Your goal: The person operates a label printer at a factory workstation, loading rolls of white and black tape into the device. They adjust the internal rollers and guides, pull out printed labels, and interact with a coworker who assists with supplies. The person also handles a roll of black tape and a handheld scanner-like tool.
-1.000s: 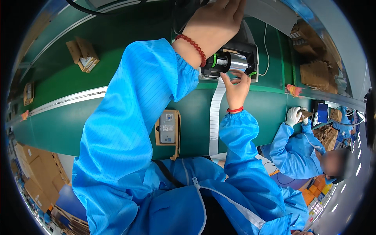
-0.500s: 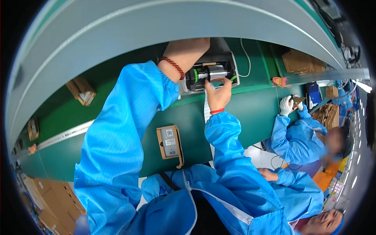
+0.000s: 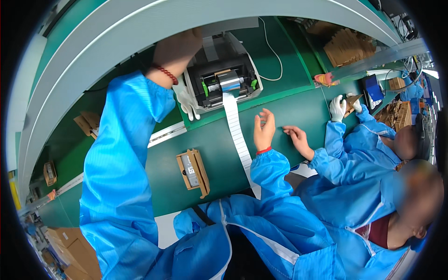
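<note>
left hand (image 3: 179, 49) raised, right hand (image 3: 264, 130) open

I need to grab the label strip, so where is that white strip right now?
In the head view, the white label strip hangs from the open label printer down across the green bench, just left of the right hand.

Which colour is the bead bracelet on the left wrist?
The bead bracelet is dark red, seen best in the head view, just above the blue sleeve.
</note>
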A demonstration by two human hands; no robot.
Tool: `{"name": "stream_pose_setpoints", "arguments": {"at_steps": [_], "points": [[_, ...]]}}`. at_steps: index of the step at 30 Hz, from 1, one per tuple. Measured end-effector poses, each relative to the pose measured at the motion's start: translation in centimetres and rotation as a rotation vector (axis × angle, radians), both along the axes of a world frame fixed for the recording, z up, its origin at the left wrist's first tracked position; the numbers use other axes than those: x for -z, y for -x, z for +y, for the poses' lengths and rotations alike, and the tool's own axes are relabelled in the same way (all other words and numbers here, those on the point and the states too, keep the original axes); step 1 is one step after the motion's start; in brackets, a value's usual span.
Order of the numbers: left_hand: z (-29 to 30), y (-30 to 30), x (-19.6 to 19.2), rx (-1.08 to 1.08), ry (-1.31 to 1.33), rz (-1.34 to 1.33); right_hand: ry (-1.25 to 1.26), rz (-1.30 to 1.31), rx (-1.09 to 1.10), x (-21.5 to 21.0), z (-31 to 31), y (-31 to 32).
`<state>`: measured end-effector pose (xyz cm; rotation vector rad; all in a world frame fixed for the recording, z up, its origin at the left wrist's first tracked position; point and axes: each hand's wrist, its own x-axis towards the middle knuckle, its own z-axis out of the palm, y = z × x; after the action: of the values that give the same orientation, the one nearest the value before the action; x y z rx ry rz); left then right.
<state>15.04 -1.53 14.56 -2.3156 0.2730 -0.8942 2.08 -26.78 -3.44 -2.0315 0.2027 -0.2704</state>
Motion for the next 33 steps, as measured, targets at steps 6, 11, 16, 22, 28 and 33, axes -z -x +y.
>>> {"name": "stream_pose_setpoints", "arguments": {"at_steps": [6,11,16,22,28,33], "points": [[0.4,0.6,0.0,0.068,-0.006,-0.026,0.068,-0.125,-0.12,-0.6,-0.8,-4.8],[0.3,0.7,-0.2,0.087,0.002,-0.02,0.068,0.01,-0.339,-0.8,-0.9,-10.9],[0.1,1.6,-1.0,0.198,0.076,0.057,0.066,0.007,-0.386,-1.4,-1.3,-10.5],[0.0,2.0,-1.1,0.172,0.007,0.057,0.064,-0.128,-0.328,-0.3,-1.0,-10.4],[-0.8,2.5,-1.5,0.137,0.038,0.062,0.063,-0.102,-0.256,0.1,-1.5,-9.6],[-2.2,4.7,-2.1,0.165,0.126,0.062,-0.036,0.007,-0.261,-1.6,-2.8,-5.8]]}}
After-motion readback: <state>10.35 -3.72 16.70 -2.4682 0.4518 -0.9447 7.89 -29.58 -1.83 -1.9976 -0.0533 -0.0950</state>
